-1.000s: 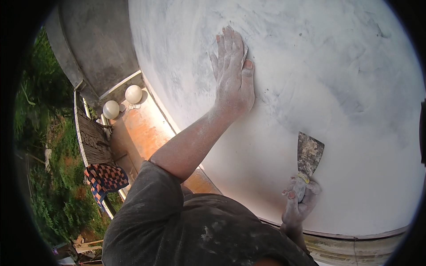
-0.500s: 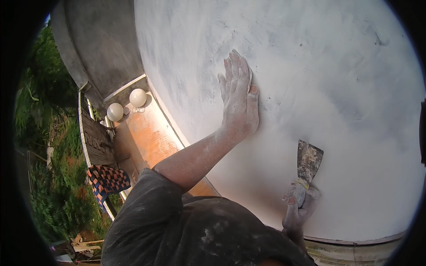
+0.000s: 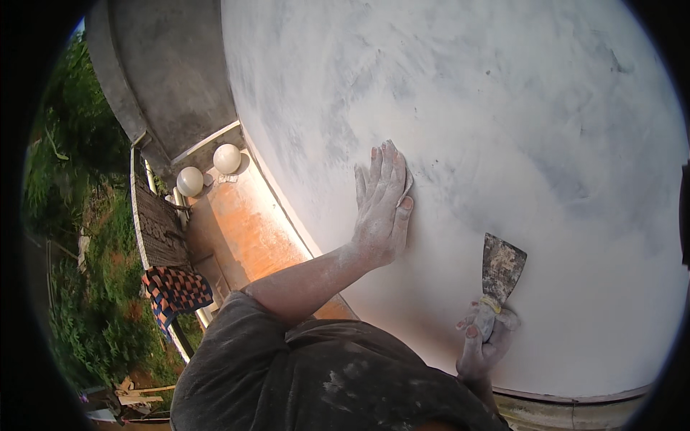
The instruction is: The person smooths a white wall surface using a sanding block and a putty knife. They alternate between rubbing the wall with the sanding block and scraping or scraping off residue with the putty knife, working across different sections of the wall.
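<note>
My left hand [image 3: 382, 205], coated in white dust, lies with straight fingers against the whitish plastered wall [image 3: 553, 100]. Under its palm is a thin sheet, apparently sandpaper [image 3: 409, 182]; only a narrow edge shows beside the index finger, and the rest is hidden. Lower and to the right, my right hand [image 3: 485, 345] is wrapped around the handle of a putty knife [image 3: 502, 269]. The broad blade points up, crusted with dark and pale residue, and yellowish material circles the top of the handle. Grey patches and small marks show through the wall's white coat.
On the left runs an orange-brown floor [image 3: 251, 233] with two white globes [image 3: 227, 159] at its far end by a grey wall [image 3: 172, 65]. A checkered cloth [image 3: 180, 293] hangs over the mesh railing [image 3: 159, 223]. Greenery lies beyond.
My left hand has slid down the wall toward my body, its elbow bending more. My right hand and the putty knife have hardly moved.
</note>
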A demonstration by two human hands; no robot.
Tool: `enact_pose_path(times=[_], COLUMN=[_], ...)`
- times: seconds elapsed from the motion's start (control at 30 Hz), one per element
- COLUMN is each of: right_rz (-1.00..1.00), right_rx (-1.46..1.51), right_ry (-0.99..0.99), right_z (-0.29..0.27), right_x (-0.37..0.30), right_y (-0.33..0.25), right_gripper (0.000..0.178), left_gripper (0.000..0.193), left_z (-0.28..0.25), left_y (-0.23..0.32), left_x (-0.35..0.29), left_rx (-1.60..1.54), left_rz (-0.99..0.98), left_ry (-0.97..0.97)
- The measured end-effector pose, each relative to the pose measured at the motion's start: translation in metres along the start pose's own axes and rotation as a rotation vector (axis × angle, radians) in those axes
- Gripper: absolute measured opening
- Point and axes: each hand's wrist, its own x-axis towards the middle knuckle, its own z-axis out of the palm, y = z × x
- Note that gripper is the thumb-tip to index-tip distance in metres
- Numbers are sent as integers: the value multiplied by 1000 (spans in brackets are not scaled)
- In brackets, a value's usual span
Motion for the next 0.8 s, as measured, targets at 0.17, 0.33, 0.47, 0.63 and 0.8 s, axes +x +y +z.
enact_pose_path(times=[0.17,0.33,0.47,0.63,0.8], right_rz=[-7,65,24,85,75], right_rx=[33,16,-36,40,77], right_ry=[28,18,3,60,23], right_z=[5,4,4,5,3], right_x=[1,2,4,4,3], right_y=[-5,-7,-8,-10,-11], right_gripper=[55,54,54,51,50], left_gripper=[59,60,60,59,61], left_z=[-16,-9,-18,-6,-32], left_y=[-7,-9,-14,-12,-14], left_x=[31,3,29,-9,53], left_rx=[28,26,19,15,134], left_rz=[-35,-27,24,-47,-53], left_ry=[115,-39,73,-40,103])
